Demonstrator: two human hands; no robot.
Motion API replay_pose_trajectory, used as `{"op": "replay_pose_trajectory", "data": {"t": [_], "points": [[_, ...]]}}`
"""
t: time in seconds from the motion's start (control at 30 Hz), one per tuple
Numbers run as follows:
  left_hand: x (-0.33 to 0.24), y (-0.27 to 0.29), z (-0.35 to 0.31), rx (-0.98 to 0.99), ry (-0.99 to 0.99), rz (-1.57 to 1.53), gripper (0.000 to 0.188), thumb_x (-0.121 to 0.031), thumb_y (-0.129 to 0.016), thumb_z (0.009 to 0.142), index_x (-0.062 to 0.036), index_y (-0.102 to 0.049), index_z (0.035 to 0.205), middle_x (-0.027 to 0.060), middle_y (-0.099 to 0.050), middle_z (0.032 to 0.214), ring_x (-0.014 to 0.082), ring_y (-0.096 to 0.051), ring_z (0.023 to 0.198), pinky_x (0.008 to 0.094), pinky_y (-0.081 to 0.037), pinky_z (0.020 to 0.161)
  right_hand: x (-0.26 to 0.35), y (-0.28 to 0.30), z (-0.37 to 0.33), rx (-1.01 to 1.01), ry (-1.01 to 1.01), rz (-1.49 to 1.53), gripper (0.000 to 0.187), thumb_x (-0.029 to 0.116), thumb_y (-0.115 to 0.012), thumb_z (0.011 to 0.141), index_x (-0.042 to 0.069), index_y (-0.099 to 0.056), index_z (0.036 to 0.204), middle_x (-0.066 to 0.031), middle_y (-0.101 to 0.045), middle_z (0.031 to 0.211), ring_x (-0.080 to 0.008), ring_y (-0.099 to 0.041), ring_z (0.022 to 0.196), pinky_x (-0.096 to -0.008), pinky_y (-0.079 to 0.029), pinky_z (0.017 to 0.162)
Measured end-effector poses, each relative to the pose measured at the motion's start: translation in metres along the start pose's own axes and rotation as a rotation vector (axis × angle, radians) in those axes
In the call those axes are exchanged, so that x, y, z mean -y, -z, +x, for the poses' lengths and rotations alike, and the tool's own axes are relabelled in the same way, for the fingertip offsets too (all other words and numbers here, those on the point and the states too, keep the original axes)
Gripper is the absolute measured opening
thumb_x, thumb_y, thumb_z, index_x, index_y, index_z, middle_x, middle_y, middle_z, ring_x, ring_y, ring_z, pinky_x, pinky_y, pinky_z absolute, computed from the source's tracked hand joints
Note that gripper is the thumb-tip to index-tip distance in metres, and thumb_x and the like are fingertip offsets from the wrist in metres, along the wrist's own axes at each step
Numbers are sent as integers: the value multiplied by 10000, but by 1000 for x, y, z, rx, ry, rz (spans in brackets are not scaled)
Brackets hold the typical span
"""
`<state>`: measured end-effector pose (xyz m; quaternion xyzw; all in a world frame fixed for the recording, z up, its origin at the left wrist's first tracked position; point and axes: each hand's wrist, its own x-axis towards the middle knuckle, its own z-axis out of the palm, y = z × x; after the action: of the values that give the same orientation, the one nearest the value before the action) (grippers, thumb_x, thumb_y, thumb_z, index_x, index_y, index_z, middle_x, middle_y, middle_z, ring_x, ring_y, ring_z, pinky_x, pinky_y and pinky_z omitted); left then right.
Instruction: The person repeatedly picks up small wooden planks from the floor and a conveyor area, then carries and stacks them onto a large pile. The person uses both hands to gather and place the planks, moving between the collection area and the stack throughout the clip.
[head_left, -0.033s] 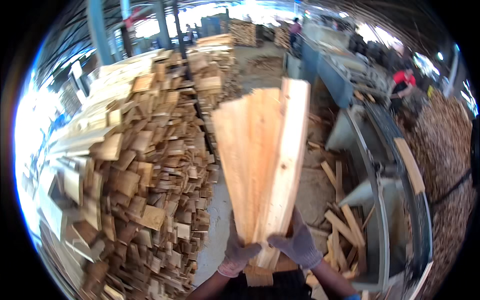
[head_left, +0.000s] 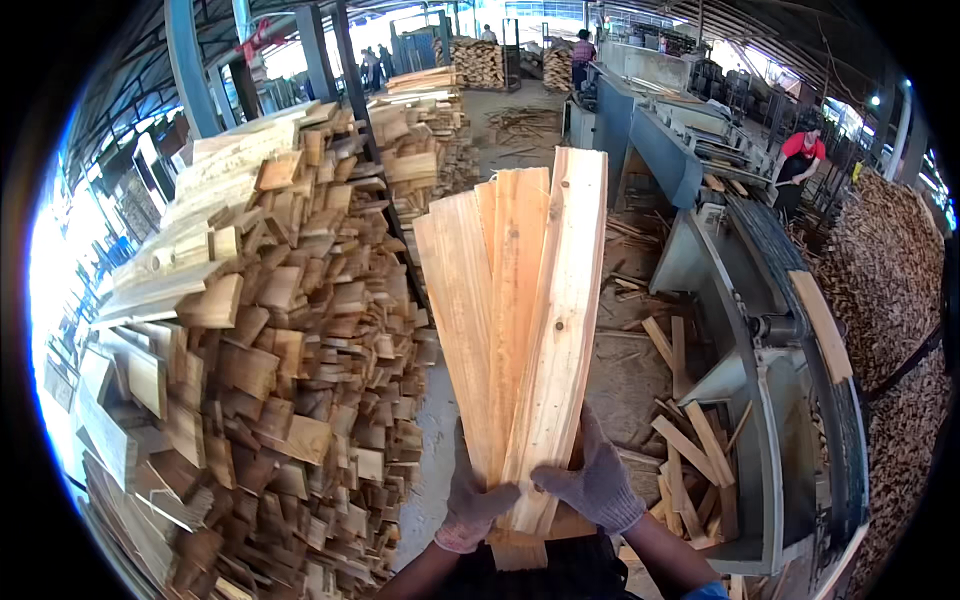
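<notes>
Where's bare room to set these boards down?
Grey concrete floor shows bare in a narrow strip between the tall stack of brown wooden boards and the gloved left hand. Another dusty patch lies right of the fanned pale wooden boards, left of scattered wooden offcuts crowding beside the grey metal machine.

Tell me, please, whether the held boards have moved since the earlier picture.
Yes: the held boards shifted slightly left at their tops, away from the blue machine panel.
</notes>
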<state>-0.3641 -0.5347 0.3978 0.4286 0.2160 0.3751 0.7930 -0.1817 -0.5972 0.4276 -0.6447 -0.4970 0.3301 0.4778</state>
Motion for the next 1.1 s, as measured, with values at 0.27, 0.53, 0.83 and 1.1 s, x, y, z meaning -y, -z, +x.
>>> {"op": "replay_pose_trajectory", "data": {"t": [0.27,0.53,0.83,1.1], "points": [[-44,-15,41,-107,-362,98,1192,-21,-725,683,-33,27,1608,139,-302,1588,261,-342,1455,408,-283,1202,84,18,52,91,239,176,964,111,-814,740,-30,-275,1528,-177,-618,1283,-224,-641,1132,-343,-563,899],[-188,-2,98,-24,-786,56,968,-116,-608,838,-24,-12,1595,202,-371,1523,288,-454,1383,430,-441,1107,267,-5,152,166,887,-270,990,503,-780,760,-25,-365,1487,-237,-603,1290,-305,-650,1147,-413,-519,989],[-284,44,155,-516,-898,227,515,-326,-493,1021,-5,-440,1422,147,-591,1199,256,-598,1106,388,-439,1089,429,-206,333,40,922,-1177,698,430,-707,782,36,-532,1330,-199,-658,1162,-252,-668,997,-414,-567,817],[114,170,-25,-411,74,872,504,-263,-624,976,12,-525,1387,228,-548,1411,335,-565,1264,405,-445,1067,194,-217,261,-204,1202,-555,587,400,-588,930,19,-527,1373,-148,-525,1365,-296,-489,1270,-468,-316,1144]]}}
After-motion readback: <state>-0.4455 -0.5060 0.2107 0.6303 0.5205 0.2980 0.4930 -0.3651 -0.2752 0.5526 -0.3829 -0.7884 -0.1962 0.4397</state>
